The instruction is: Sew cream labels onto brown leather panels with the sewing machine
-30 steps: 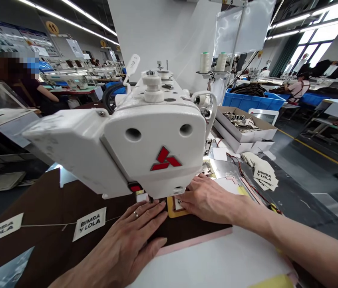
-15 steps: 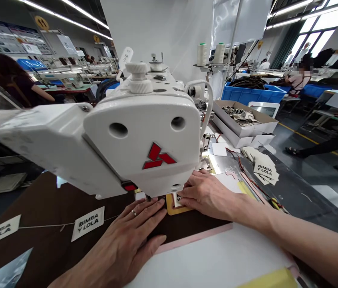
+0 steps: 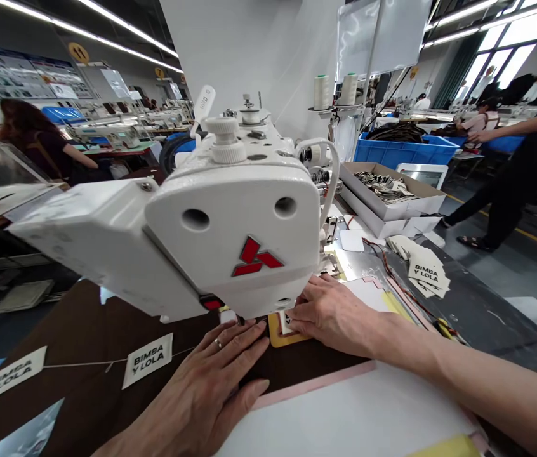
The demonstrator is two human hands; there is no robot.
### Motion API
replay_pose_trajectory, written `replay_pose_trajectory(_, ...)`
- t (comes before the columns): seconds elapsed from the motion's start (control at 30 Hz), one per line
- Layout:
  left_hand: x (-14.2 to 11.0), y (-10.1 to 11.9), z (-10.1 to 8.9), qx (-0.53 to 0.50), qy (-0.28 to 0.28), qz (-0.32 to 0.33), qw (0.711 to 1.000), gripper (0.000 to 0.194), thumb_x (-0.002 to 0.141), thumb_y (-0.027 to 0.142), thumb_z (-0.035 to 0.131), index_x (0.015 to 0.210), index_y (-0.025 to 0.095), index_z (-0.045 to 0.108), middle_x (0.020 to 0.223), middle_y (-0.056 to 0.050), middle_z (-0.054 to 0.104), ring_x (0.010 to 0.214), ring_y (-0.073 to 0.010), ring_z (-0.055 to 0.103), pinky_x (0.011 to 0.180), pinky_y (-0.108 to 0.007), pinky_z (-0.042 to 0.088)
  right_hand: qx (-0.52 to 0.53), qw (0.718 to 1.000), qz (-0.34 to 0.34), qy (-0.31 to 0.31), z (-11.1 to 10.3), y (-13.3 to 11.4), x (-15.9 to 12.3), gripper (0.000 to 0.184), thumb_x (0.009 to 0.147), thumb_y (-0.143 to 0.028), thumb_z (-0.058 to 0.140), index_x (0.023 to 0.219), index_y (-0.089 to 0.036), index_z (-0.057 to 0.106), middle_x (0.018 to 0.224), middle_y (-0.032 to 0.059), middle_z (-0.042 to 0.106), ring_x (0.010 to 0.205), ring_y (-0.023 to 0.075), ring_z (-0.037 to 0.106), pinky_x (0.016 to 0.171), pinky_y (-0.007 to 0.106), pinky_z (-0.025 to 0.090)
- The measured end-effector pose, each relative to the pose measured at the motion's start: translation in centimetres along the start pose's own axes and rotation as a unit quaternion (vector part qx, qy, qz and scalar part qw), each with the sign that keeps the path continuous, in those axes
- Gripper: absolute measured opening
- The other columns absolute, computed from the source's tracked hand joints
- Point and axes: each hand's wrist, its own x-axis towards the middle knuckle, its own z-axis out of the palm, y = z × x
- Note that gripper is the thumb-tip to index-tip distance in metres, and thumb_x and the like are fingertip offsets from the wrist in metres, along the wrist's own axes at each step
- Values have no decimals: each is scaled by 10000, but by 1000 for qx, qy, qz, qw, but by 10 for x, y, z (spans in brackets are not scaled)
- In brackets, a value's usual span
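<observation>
A white sewing machine head [image 3: 235, 222] with a red emblem fills the middle, hiding the needle area. My left hand [image 3: 221, 374] lies flat on dark brown fabric [image 3: 87, 355], fingers stretched toward the machine and slightly apart. Curled at the right of the machine head, my right hand [image 3: 330, 311] has its fingertips on a white printed label [image 3: 284, 322]. That label sits inside a yellow frame [image 3: 280, 341] on the fabric, partly covered by the fingers. To the left, two labels [image 3: 148, 359] reading BIMBA Y LOLA hang on one thread.
A stack of loose labels [image 3: 424, 266] lies right of the machine, before a cardboard box [image 3: 392, 206] holding many more. Thread cones [image 3: 321, 92] stand behind. A white sheet [image 3: 325, 416] covers the front. A person [image 3: 511, 171] stands at right; another sits at left.
The camera view has shifted slightly, so everything sits a bit lower and further right. Both hands keep nearly the same pose. At right, the standing person has come further into view.
</observation>
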Motion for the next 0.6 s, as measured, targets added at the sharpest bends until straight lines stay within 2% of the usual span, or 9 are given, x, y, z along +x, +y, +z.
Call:
replay_pose_trajectory(0.2, -5, -1, 3, -55, 62, -32, 996, 356, 1058, 302, 583, 1409, 252, 621, 1535, -5, 559, 1430, -240, 509, 1290, -415, 329, 3, 1000, 0, 4, 0, 0, 0, 258, 1046, -290, 631, 828, -193, 727, 1031, 83, 661, 1033, 235, 596, 935, 373, 440)
replay_pose_trajectory(0.33, -3, 0, 2, -71, 66, -27, 995, 317, 1055, 274, 591, 1364, 226, 641, 1471, -22, 614, 1401, -209, 533, 1321, -387, 249, -2, 1000, 1, -2, -1, -1, 0, 252, 1046, -288, 632, 838, -192, 737, 1041, 85, 666, 1041, 240, 602, 940, 378, 437)
replay_pose_trajectory(0.6, 0, -1, 4, -76, 60, -23, 995, 310, 1039, 257, 607, 1343, 243, 666, 1413, -39, 656, 1328, -236, 608, 1262, -435, 382, 17, 1000, 15, 4, 0, -2, -3, 228, 1054, -338, 637, 944, -217, 795, 1042, 76, 685, 998, 228, 625, 925, 382, 422)
